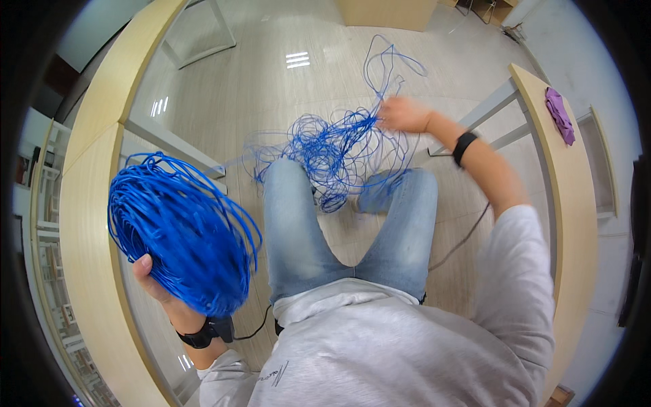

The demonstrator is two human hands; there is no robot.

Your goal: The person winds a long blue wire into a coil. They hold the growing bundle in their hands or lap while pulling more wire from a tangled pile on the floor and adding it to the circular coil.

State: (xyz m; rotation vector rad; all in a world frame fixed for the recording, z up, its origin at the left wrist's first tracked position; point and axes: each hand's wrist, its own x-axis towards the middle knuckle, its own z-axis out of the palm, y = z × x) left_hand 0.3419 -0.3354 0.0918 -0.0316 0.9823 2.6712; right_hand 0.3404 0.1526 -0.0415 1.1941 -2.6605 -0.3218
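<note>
A thick coil of blue cable [188, 229] hangs at the left beside my thigh. My left hand [150, 280] grips its lower side, thumb at the inner opening and the other fingers hidden behind the coil. Ahead of my knees is a loose, tangled heap of the same blue cable [325, 147], with loops trailing around my lower legs. My right hand [404, 114] is blurred and closed on strands at the heap's right side. Above that hand, free loops of cable [391, 56] stick out over the floor.
A wooden-topped table [91, 203] with pale metal legs runs along my left. On the right, another table [574, 213] bears a purple cloth [559, 117]. A wooden box-like piece of furniture [386, 12] stands ahead on the tiled floor [244, 86]. A dark cord [465, 236] trails by my right thigh.
</note>
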